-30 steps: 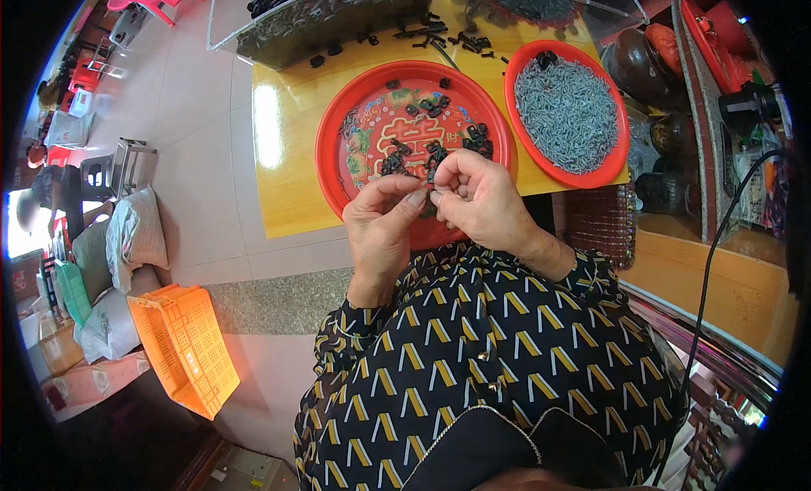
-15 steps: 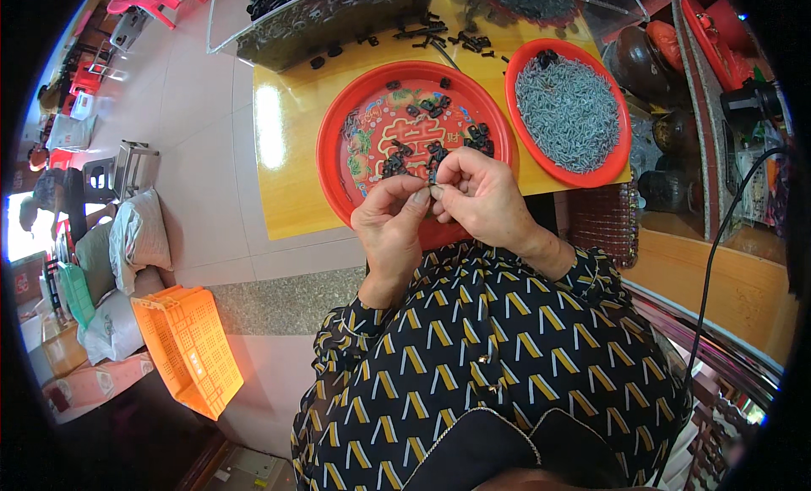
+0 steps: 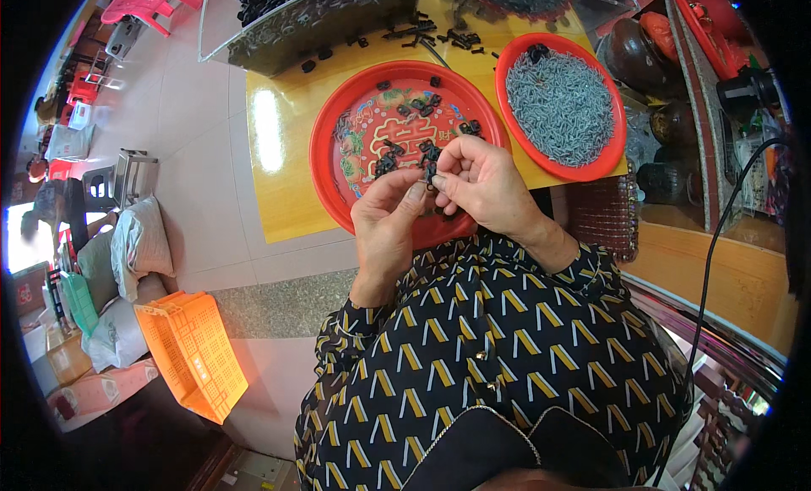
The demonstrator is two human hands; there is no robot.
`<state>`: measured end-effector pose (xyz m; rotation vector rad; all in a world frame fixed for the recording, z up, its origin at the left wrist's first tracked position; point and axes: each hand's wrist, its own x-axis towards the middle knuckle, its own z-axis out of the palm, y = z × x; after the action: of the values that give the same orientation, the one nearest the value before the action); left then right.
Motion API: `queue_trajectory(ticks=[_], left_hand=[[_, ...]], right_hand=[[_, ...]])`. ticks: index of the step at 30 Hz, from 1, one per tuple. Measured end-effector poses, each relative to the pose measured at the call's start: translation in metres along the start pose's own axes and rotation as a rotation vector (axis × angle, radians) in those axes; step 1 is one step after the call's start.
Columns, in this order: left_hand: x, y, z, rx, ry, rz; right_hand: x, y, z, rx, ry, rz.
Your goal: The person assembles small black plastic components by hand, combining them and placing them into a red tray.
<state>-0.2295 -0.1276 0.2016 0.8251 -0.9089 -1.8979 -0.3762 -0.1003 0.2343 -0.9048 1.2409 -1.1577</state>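
Note:
My left hand (image 3: 390,216) and my right hand (image 3: 486,185) meet above the near part of a round red tray (image 3: 324,174). Thumb and fingers of both are pinched together on a small black piece (image 3: 430,183), which the fingertips partly cover; its exact kind is too small to make out. In the tray, small black parts (image 3: 389,159) lie in loose clusters over a printed pattern. An oval red tray (image 3: 619,132) to the right is filled with silver-grey screws (image 3: 562,111), with a few black bits at its far end.
The trays stand on a yellow wooden table (image 3: 279,187). At its far side are a clear bin (image 3: 329,26) full of black parts and scattered black pieces (image 3: 465,40). Shelves with jars (image 3: 634,53) stand at right; an orange crate (image 3: 196,356) sits on the floor at left.
My fingertips have parted slightly, and more of the small black piece shows between them. The whole view has shifted a little, moving the trays slightly left.

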Motion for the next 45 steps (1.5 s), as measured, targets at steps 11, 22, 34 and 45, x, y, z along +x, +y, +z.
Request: queue_trajectory(ticks=[11, 22, 34, 45], left_hand=[[0.000, -0.003, 0.005, -0.052, 0.028, 0.005], [0.005, 0.014, 0.005, 0.054, 0.121, 0.030], [0.006, 0.005, 0.015, 1.098, -0.282, 0.470], [0.012, -0.013, 0.015, 1.329, -0.356, 0.638]], right_hand=[[-0.001, 0.006, 0.002, -0.012, -0.018, 0.024], [0.003, -0.006, -0.024, 0.026, 0.132, -0.127], [0.000, 0.013, -0.043, 0.101, 0.216, -0.091], [-0.005, 0.018, -0.041, 0.088, 0.190, -0.096]])
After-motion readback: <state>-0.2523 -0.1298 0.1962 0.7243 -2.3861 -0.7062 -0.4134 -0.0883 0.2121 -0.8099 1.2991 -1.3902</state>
